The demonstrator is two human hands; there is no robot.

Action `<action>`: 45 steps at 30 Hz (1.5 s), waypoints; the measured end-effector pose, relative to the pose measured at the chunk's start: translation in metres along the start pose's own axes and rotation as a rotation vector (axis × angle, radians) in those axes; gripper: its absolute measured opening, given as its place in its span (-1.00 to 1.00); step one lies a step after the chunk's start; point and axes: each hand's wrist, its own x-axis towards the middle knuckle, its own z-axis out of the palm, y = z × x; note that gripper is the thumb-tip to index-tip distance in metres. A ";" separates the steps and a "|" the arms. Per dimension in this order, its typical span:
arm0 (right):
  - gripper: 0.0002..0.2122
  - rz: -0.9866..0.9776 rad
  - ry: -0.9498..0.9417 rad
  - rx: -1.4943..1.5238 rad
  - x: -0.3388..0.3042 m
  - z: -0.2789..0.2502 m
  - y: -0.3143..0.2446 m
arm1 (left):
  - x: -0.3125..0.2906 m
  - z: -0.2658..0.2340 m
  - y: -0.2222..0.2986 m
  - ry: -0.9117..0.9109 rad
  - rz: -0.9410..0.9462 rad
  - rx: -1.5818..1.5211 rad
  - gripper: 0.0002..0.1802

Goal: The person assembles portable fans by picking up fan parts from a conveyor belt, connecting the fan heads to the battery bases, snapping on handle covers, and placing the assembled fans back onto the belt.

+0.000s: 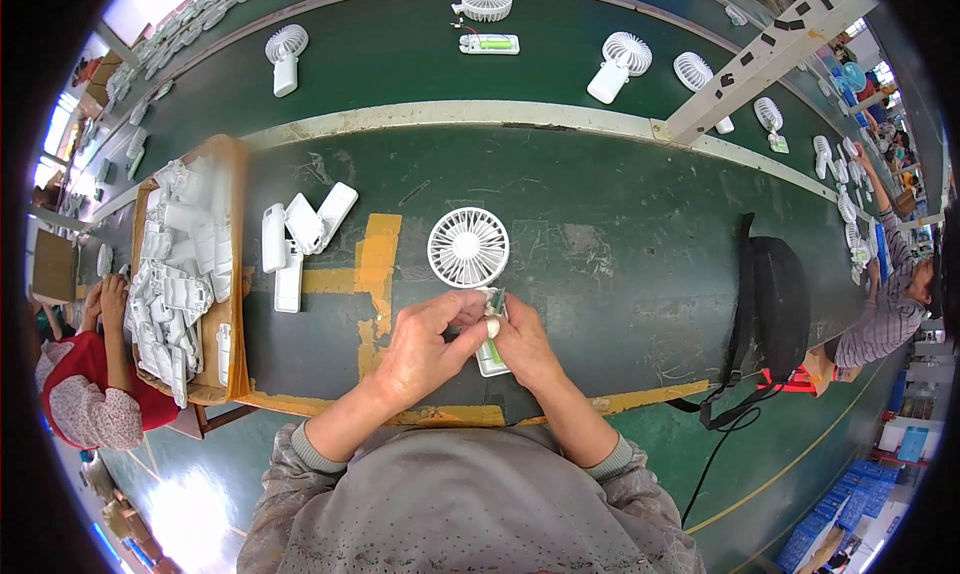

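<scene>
A white handheld fan (pixel 469 247) lies in front of me, its round grille facing up and its handle pointing toward me. The handle is open, showing part of a green battery (pixel 494 353) and a small circuit board (pixel 497 301). My left hand (pixel 425 342) pinches at the board end of the handle, fingers closed. Something white shows at that thumb's tip; whether it is a cover or a held piece I cannot tell. From the other side my right hand (pixel 526 346) grips the handle, partly hiding it.
Left stands a cardboard box (pixel 238 274) of white plastic shells, with several loose shells (pixel 305 222) beside it. A black bag (pixel 780 304) hangs at the table's right. Beyond the metal rail (pixel 440 116), several fans (pixel 627 54) lie on a green belt. Other people work on both sides.
</scene>
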 end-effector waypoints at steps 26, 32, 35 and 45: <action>-0.62 0.339 -0.077 0.659 -0.009 -0.009 -0.038 | -0.004 -0.009 -0.019 0.065 0.050 0.231 -0.87; -0.59 0.369 -0.033 0.623 -0.005 -0.008 -0.036 | -0.003 -0.010 -0.019 0.013 0.001 0.278 -0.91; -0.61 0.368 -0.022 0.618 -0.005 -0.008 -0.034 | -0.002 -0.010 -0.021 -0.009 -0.029 0.273 -0.92; -0.72 0.360 -0.039 0.598 -0.007 -0.009 -0.034 | 0.001 -0.006 -0.026 -0.011 0.069 0.369 -0.93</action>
